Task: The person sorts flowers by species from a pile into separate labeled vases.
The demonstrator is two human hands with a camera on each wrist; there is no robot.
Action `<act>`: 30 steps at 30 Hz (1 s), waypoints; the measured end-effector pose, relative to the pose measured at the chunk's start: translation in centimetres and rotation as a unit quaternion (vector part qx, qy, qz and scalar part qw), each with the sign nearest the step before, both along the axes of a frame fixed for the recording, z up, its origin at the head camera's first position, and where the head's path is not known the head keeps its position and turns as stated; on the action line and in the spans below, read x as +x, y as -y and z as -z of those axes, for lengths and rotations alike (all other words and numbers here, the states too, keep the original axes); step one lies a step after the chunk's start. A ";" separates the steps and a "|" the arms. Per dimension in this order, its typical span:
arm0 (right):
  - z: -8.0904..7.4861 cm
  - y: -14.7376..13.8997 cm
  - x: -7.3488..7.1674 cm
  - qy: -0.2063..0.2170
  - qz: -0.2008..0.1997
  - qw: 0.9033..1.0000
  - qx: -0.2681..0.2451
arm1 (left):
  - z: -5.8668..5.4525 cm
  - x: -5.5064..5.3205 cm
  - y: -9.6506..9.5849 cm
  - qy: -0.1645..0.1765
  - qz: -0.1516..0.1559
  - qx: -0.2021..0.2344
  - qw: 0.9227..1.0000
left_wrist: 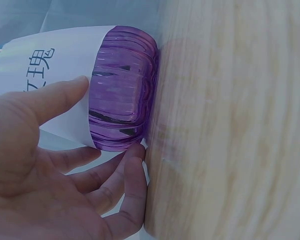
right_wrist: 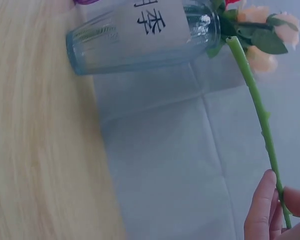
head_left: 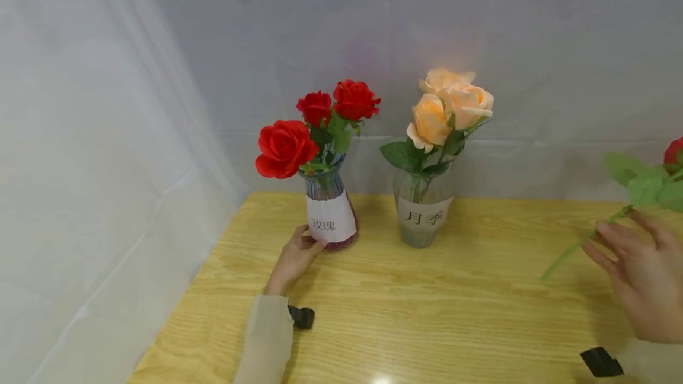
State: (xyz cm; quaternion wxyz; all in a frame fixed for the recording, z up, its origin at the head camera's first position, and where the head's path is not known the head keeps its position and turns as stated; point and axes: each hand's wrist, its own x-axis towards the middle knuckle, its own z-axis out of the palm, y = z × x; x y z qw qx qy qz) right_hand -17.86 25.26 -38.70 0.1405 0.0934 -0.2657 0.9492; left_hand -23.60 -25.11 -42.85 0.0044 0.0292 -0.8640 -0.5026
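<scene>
My left hand (head_left: 293, 256) holds the lower part of a purple-blue glass vase (left_wrist: 122, 90), its thumb on the white paper label (head_left: 332, 218) and its fingers curled at the base. Several red roses (head_left: 285, 148) with green leaves stand in that vase, leaning different ways. At the far right my right hand (head_left: 642, 271) pinches the green stem (right_wrist: 259, 112) of a red rose (head_left: 674, 153) between thumb and fingers. The cut end of this stem points down and left over the table; the bloom is partly outside the head view.
A clear glass vase (head_left: 418, 236) with a paper label holds several peach roses (head_left: 429, 120), right of the vase with red roses. Both stand near the back edge of the wooden table (head_left: 427, 313). Behind them hangs a pale cloth (head_left: 533, 76); another covers the left side.
</scene>
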 end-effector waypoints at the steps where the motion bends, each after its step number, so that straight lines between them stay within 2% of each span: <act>1: -0.4 0.4 -0.1 0.012 0.012 1.000 0.001 | 0.0 0.0 0.0 -0.001 0.000 0.000 1.000; 4: -1.3 1.6 -0.3 0.033 0.046 0.998 0.006 | 0.0 0.0 0.0 -0.003 0.000 0.000 1.000; 8: -2.6 3.2 -0.7 0.086 0.097 0.991 0.027 | -0.1 0.1 0.0 -0.003 -0.001 -0.003 1.000; 11: -2.9 4.2 -0.9 0.088 0.119 0.989 0.027 | -0.1 0.1 -0.1 -0.002 -0.003 -0.003 1.000; 14: -3.0 4.8 -1.0 0.057 0.109 0.992 0.004 | -0.1 0.1 -0.1 -0.003 -0.002 -0.004 1.000; 16: -3.0 4.9 -1.0 0.014 0.062 0.997 -0.040 | -0.1 0.1 -0.1 -0.004 -0.002 -0.003 1.000; 18: -3.2 4.9 -1.0 -0.008 0.033 0.997 -0.070 | -0.1 0.0 -0.1 -0.006 -0.001 -0.004 1.000; 21: -3.5 5.0 -1.2 -0.019 0.004 0.994 -0.105 | 0.0 0.0 0.0 -0.007 -0.001 -0.003 1.000; 30: -5.2 7.4 -1.9 0.011 0.080 0.995 -0.061 | 0.0 0.0 0.0 -0.010 -0.001 -0.003 1.000</act>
